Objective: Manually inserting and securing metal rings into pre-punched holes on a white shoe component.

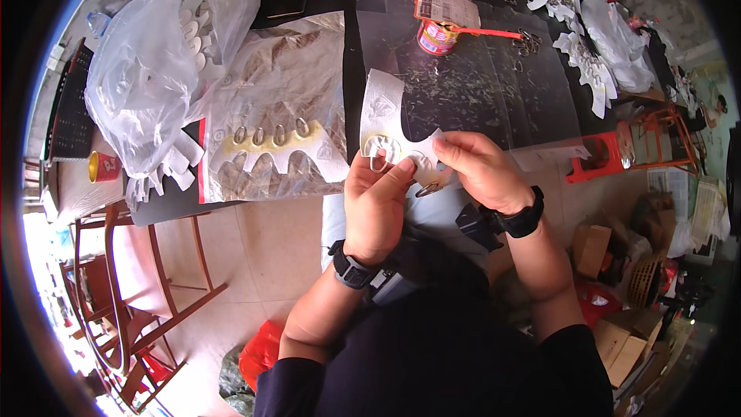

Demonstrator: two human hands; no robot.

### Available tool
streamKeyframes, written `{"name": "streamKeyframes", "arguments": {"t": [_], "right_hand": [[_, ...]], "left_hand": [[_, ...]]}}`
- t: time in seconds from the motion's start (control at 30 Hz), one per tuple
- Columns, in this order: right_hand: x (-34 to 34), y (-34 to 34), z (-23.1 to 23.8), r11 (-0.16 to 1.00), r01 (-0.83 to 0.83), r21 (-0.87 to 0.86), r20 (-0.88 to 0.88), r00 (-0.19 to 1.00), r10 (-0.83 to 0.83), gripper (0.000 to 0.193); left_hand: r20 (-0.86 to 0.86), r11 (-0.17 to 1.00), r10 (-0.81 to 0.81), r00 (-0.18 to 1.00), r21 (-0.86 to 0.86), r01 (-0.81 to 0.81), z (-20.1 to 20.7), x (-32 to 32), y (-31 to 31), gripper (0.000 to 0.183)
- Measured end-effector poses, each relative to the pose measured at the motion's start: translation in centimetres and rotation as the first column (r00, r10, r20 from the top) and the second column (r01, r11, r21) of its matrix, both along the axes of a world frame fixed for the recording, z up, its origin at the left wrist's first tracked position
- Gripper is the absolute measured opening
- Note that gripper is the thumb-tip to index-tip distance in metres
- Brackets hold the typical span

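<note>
Both of my hands hold a white paper piece with scalloped cut-outs, above the table's near edge. My left hand is closed on its left part, thumb on top. My right hand pinches the right part between thumb and fingers. A metal oval ring sits at the paper by my left fingers; another metal ring hangs at its lower edge between my hands. To the left, a similar scalloped paper strip lies flat, with several oval rings standing along its yellowish band.
Beyond my hands stands a small red can with a red stick across it and a card behind. Loose rings lie nearby. A clear plastic bag of white pieces is at left; cut paper pieces pile at right.
</note>
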State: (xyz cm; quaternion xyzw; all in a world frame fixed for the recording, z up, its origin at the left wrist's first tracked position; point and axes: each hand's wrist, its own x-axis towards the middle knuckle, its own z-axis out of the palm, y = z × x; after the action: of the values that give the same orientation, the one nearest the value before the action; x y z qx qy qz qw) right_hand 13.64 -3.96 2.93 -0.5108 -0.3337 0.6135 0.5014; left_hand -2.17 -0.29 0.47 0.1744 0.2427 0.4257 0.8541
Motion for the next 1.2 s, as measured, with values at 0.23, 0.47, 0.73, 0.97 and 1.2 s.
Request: {"name": "streamKeyframes", "arguments": {"t": [0.23,0.47,0.73,0.97,1.2], "right_hand": [[-0.7,0.6,1.0,0.993,0.048,0.104,0.193,0.979,-0.067,0.024],[-0.1,0.9,0.3,0.998,0.059,0.031,0.033,0.998,-0.06,0.027],[0.1,0.7,0.6,0.99,-0.042,0.132,0.391,0.92,-0.013,0.025],[0.4,1.2,0.6,0.972,-0.086,0.219,0.376,0.926,-0.003,0.03],[-0.5,2.1,0.9,0.961,-0.126,0.247,0.493,0.87,-0.012,0.022]], "left_hand": [[-0.041,0.997,0.021,0.999,0.074,-0.018,-0.4,0.7,-0.1,0.028],[-0.041,0.997,-0.026,0.999,0.072,0.029,-0.3,0.8,0.1,0.027],[-0.103,0.987,0.016,0.995,0.158,0.0,-0.9,0.5,0.1,0.017],[-0.176,0.981,0.041,0.984,0.191,-0.007,-1.1,0.4,0.1,0.011],[-0.427,0.911,0.042,0.903,0.388,0.141,-1.5,0.4,-0.2,0.009]]}}
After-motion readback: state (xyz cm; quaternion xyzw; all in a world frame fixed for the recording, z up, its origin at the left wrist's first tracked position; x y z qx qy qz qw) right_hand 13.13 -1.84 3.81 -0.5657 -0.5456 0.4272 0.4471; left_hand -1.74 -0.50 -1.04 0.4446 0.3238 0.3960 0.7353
